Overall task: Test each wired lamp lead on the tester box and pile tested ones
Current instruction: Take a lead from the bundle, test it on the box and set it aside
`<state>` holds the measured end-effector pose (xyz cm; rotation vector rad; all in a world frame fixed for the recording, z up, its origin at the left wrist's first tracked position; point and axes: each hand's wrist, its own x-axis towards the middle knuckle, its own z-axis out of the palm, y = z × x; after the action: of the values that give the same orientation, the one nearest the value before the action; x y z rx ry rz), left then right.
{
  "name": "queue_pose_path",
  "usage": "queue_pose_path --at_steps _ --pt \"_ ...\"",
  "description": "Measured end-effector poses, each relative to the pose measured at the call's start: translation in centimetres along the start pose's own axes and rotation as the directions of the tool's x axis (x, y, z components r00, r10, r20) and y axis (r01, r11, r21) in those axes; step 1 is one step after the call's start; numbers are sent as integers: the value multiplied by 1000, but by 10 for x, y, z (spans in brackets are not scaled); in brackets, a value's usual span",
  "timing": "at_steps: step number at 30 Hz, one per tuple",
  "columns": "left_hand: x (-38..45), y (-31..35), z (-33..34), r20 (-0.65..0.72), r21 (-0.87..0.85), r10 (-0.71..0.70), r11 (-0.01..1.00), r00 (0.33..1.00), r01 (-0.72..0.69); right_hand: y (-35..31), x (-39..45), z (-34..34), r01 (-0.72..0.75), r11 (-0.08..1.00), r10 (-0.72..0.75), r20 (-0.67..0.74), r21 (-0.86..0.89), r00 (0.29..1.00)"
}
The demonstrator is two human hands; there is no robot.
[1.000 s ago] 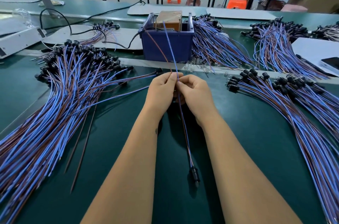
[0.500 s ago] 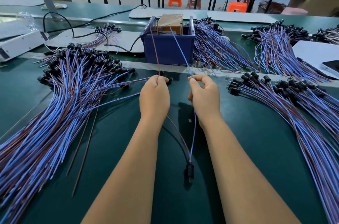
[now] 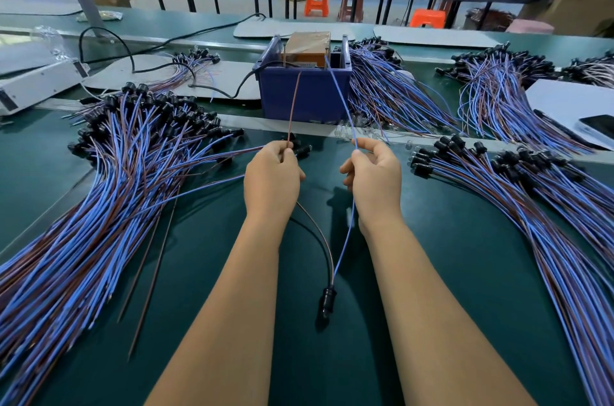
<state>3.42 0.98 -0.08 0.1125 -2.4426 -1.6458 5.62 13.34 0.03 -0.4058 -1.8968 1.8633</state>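
**Lead split and aimed at the tester**

Left hand curled round the brown wire, right hand pinching the blue wire between thumb and forefinger. Hands held apart, side by side above the green bench, so that the two conductors of one lamp lead fork away from each other instead of crossing. Free ends angled up and forward toward the top of the tester box, a tan block seated inside a blue bin; brown end near the left of that block, blue end near its right. Actual contact with any terminal too small to tell.

Black lamp socket left trailing low between the forearms, close to or on the bench, kept in plain sight, probably so any glow shows during the test. Not lit as far as visible.

Large fan of leads on the left and another fan on the right, sockets pointing away from the body; which is the tested pile cannot be told. More bundles beside the bin.

Judged step: wire ends about to touch the tester; a steady, separate hold needed to avoid shorting the bare tips together.
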Motion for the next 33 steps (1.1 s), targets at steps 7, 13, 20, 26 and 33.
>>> queue_pose_path --at_steps 7,13,20,26,33 --pt "-3 4 7 -7 -42 16 999 1000 -17 1 2 0 2 1000 -2 -34 2 999" --pt "-2 4 4 -54 -95 26 995 998 -31 1 2 3 19 999 -22 -51 -50 998" --pt "4 4 4 -49 -172 -119 979 992 109 -2 0 2 -5 1000 6 -42 15 999" --pt "5 2 0 -6 -170 -74 983 997 72 1 3 4 -22 1000 23 -53 12 998" --pt "9 -2 0 -65 -245 -47 969 997 30 2 4 2 -38 997 43 -65 71 997"
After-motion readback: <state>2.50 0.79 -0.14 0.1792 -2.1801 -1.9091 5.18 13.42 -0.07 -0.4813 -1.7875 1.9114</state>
